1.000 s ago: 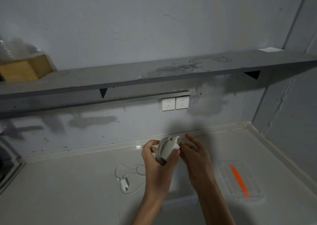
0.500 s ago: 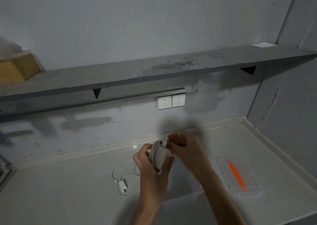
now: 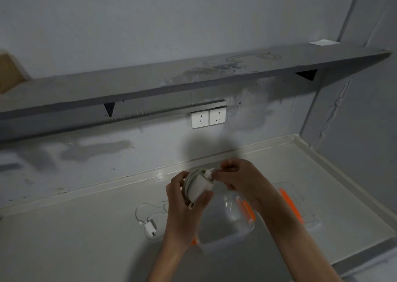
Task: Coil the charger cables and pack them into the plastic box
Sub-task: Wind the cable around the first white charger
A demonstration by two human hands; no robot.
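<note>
My left hand (image 3: 187,206) grips a white charger brick (image 3: 200,185) with its cable wound around it, held above the counter. My right hand (image 3: 240,180) pinches the cable's end at the top of the brick. Below and between my hands stands a clear plastic box (image 3: 227,232) with orange clips, open. Its clear lid (image 3: 300,215) with an orange strip lies to the right. A second small white charger (image 3: 150,227) with a loose thin cable lies on the counter to the left.
The grey counter (image 3: 86,238) ends at a raised rim against the walls at back and right. Two white wall sockets (image 3: 208,118) sit under a long grey shelf (image 3: 171,82). A wooden block (image 3: 8,73) stands at the shelf's left end.
My right hand closed in from open fingers beside the brick to pinching the cable end at its top. The view shifted slightly, bringing the plastic box into sight.
</note>
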